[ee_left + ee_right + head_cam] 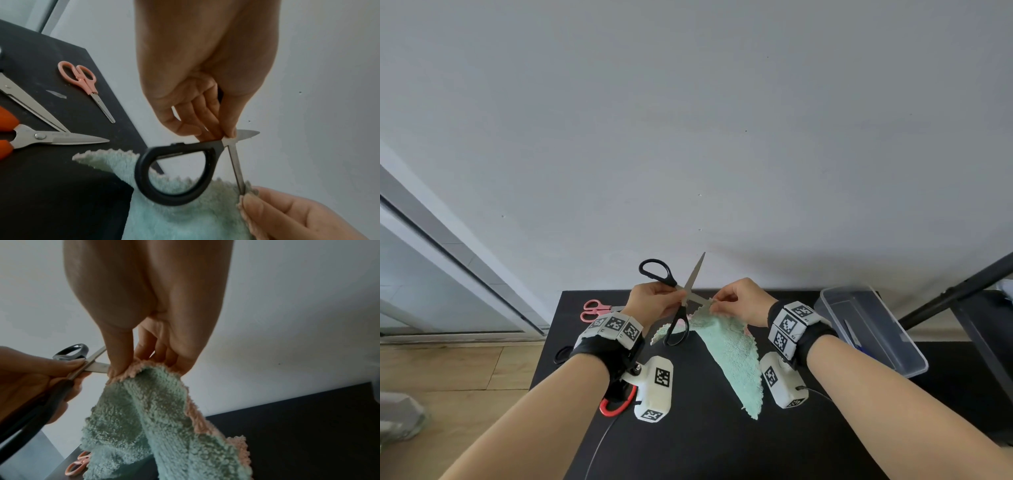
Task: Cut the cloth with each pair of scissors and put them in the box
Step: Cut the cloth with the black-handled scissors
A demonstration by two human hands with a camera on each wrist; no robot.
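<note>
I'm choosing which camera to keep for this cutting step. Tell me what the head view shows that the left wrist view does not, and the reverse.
Only the head view shows the clear plastic box at the table's right, with something blue inside, and both forearms with their wrist rigs.

Only the left wrist view shows the orange-handled scissors' blades and another long steel blade beside them.

Both show the left hand holding the open black scissors near the pivot, the right hand pinching the green cloth at one blade, and the pink scissors lying on the black table.

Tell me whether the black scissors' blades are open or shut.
Open. The black scissors show two blades crossing in an X, one pointing up, the other reaching the cloth edge.
</note>
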